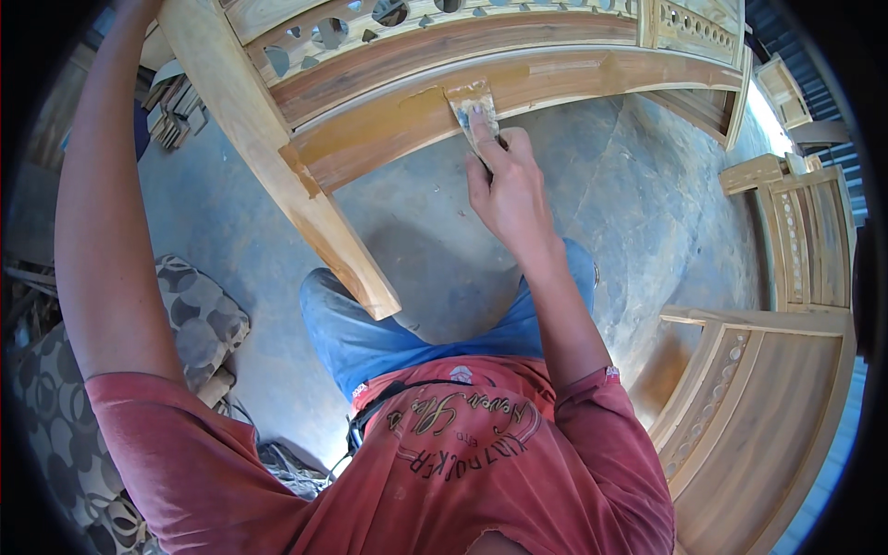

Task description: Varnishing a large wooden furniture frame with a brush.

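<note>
My right hand grips a putty knife, its wide blade smeared with filler. The index finger presses along the blade, which lies flat against the long lower rail of a wooden furniture frame. A brown layer of wet-looking filler covers the rail left of the blade, with thinner smears to its right. The rail joins a pale wooden post that slants toward my knees and bears a brown filler patch near the joint. My left arm reaches up past the post, and its hand lies beyond the upper edge.
Above the rail runs a panel with cut-out holes. More unfinished wooden furniture panels stand at the right. A patterned cushion lies at the left, and stacked wood offcuts sit behind the post. The floor is dusty concrete.
</note>
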A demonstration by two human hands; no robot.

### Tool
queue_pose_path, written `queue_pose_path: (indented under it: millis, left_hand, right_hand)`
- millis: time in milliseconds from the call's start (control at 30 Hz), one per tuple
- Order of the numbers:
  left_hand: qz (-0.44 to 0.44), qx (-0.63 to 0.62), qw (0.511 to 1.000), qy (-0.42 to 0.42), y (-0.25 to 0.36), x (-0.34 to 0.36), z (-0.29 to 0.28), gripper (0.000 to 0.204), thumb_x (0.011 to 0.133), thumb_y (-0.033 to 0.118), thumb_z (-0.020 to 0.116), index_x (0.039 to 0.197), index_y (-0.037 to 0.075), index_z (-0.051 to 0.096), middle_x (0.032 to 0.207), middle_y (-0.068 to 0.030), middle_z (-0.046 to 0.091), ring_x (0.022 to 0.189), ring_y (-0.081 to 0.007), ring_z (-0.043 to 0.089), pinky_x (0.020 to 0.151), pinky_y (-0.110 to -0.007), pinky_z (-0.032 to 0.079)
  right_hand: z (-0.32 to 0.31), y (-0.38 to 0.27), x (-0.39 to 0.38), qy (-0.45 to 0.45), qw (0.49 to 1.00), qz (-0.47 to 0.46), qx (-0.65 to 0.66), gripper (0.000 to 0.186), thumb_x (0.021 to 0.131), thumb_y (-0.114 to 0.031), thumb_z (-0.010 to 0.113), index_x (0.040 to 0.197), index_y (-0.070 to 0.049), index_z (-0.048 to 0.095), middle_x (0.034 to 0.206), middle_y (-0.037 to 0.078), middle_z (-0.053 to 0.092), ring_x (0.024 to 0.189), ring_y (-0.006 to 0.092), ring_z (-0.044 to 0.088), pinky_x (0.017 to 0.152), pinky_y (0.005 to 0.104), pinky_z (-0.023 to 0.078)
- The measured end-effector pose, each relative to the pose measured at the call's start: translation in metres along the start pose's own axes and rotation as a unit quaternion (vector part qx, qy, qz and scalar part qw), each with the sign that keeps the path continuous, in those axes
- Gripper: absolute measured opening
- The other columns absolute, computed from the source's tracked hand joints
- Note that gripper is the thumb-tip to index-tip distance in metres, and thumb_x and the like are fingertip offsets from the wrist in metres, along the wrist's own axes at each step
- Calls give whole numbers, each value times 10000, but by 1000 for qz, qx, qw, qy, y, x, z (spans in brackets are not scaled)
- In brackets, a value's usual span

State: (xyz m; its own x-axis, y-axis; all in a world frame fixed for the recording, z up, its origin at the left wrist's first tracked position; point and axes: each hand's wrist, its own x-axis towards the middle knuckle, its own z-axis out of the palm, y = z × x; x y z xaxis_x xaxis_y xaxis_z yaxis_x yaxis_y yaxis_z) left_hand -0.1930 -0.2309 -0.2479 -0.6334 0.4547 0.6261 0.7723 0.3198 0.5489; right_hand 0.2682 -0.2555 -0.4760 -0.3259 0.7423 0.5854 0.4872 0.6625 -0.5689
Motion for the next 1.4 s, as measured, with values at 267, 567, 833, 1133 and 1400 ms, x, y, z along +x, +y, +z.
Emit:
queue_pose_path:
  millis: [267, 567, 833, 1133, 1400]
  left_hand:
    - [-31, 35, 999, 9, -37, -18, -27, 929, 800, 747, 591, 1252, -62, 644, 1156, -250, 688, 1009, -350, 686, 896, -400, 523]
    - [-47, 50, 998, -3, -45, -27, -22, 989, 778, 787, 575, 1244, -83, 642, 1155, -256, 687, 1008, -344, 692, 896, -394, 527]
    - [-44, 67, 997, -11, -18, -13, -10, 1042, 759, 823, 561, 1236, -101, 640, 1153, -261, 686, 1007, -339, 696, 896, -388, 531]
    - [-23, 56, 998, -17, 36, 11, 10, 1103, 737, 863, 545, 1228, -121, 638, 1152, -267, 685, 1006, -333, 701, 896, -381, 535]
    - [-38, 74, 996, -31, 58, 25, 22, 1135, 723, 886, 538, 1225, -128, 640, 1152, -270, 685, 997, -327, 706, 892, -375, 538]
  right_hand:
    - [-40, -14, 25, -77, 965, -140, -209, 443, 840, -43, 629, 1266, -142, 700, 924, 89, 502, 726, 256, 519, 667, 379, 437]
    - [-39, -20, 48, -95, 921, -230, -301, 460, 852, -35, 583, 1256, -209, 716, 959, 72, 490, 832, 245, 472, 803, 361, 383]
    - [-83, 41, 69, -84, 892, -217, -388, 503, 849, -28, 579, 1295, -227, 703, 947, 63, 482, 828, 236, 462, 800, 355, 378]
    - [-86, 88, 31, 27, 998, 38, -36, 507, 843, 0, 637, 1322, -162, 676, 1015, 97, 586, 807, 291, 552, 734, 366, 473]
    - [-38, 89, 12, 106, 994, 21, -5, 559, 823, 38, 651, 1362, -108, 631, 1023, 168, 582, 818, 281, 565, 722, 334, 486]
